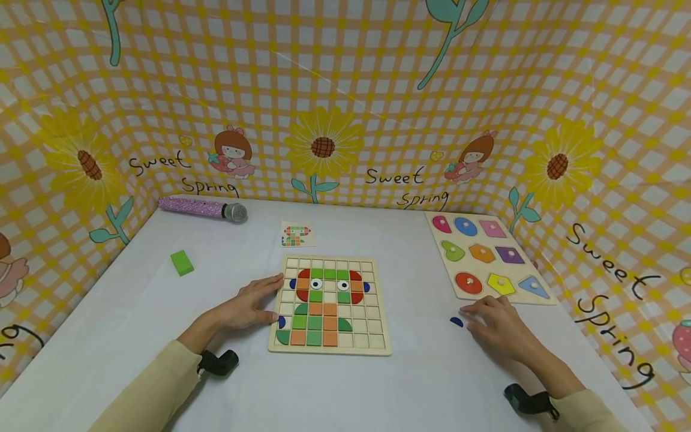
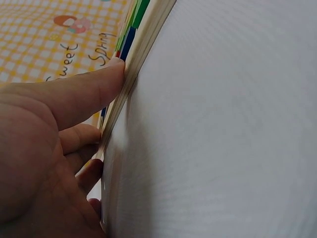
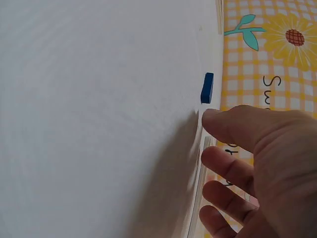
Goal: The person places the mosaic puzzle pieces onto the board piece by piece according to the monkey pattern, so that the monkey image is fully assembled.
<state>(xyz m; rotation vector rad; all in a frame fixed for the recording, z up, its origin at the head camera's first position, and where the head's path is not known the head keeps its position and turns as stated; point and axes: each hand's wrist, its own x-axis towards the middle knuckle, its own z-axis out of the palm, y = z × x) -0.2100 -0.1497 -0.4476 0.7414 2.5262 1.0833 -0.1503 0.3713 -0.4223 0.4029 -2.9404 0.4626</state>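
Note:
A square wooden mosaic board (image 1: 361, 350) lies in the middle of the table, its grid partly filled with coloured tiles and two round eye pieces. Against its left edge, my left hand (image 1: 245, 307) rests with thumb and fingers extended. In the left wrist view, the thumb (image 2: 94, 91) touches the board's rim (image 2: 130, 82). A small dark blue half-circle tile (image 1: 456, 322) lies flat on the tabletop to the right of the board. Just beside it is my right hand (image 1: 499, 327), fingers relaxed and holding nothing. The right wrist view has the blue tile (image 3: 207, 88) slightly apart from the thumb.
A picture card (image 1: 308, 241) lies behind the board. Far left are a glittery pink microphone (image 1: 202, 207) and a green block (image 1: 182, 263). A shape puzzle board (image 1: 465, 241) with knobbed pieces lies at the right, close to my right hand. Patterned cloth walls enclose the table.

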